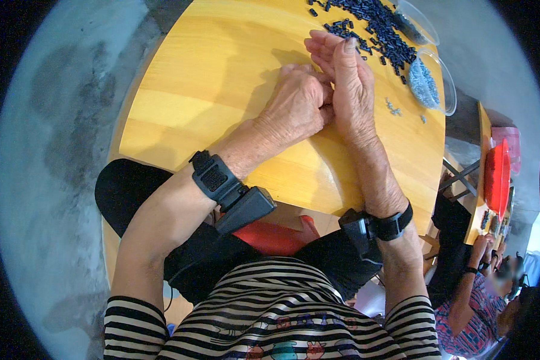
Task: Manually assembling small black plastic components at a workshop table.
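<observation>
My left hand (299,101) is closed above the yellow wooden table (210,66), knuckles up and fingers curled under. Whatever it may hold is hidden. Against it, on the right, stands my right hand (355,96), its fingers stretched out and its thumb raised. No object shows in the right hand, though part of its palm is covered. Just beyond the fingertips spreads a pile of small dark cylindrical pieces (389,37). A clear round tub (450,96) tips over at the table's right edge, with small silvery-blue pieces (423,85) inside.
Several loose silvery bits (393,108) lie right of my right hand. Another clear tub (429,27) rests at the far right edge. Farther right, a person (471,306) sits at another table with a red basin (496,177). A red stool (270,236) shows below the near edge.
</observation>
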`<action>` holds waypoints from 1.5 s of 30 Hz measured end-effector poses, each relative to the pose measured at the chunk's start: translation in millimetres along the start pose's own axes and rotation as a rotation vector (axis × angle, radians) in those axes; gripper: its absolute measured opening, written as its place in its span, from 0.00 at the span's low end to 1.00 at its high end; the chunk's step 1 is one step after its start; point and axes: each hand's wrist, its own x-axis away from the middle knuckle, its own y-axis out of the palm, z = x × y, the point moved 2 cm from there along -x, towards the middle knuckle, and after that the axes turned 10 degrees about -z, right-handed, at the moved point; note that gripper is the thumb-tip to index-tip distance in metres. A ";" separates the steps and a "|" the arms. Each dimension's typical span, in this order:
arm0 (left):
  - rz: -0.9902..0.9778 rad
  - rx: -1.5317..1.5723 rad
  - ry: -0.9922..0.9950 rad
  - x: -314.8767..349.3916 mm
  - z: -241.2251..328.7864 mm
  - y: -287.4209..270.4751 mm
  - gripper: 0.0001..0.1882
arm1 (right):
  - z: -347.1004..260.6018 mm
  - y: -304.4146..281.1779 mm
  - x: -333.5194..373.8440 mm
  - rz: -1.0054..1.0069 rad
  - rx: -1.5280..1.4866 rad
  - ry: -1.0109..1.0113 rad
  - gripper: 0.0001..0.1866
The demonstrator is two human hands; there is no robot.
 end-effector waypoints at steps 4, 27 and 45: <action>0.141 0.014 0.058 1.1 -0.8 0.9 0.03 | 1.0 1.9 -0.6 -0.038 0.064 -0.024 0.31; 0.137 0.137 -0.002 0.7 -2.2 -0.4 0.07 | 3.9 5.3 -0.9 -0.078 0.137 -0.141 0.27; 0.054 0.092 -0.093 1.5 3.8 -3.8 0.08 | -0.1 3.1 -2.7 -0.111 0.169 -0.121 0.30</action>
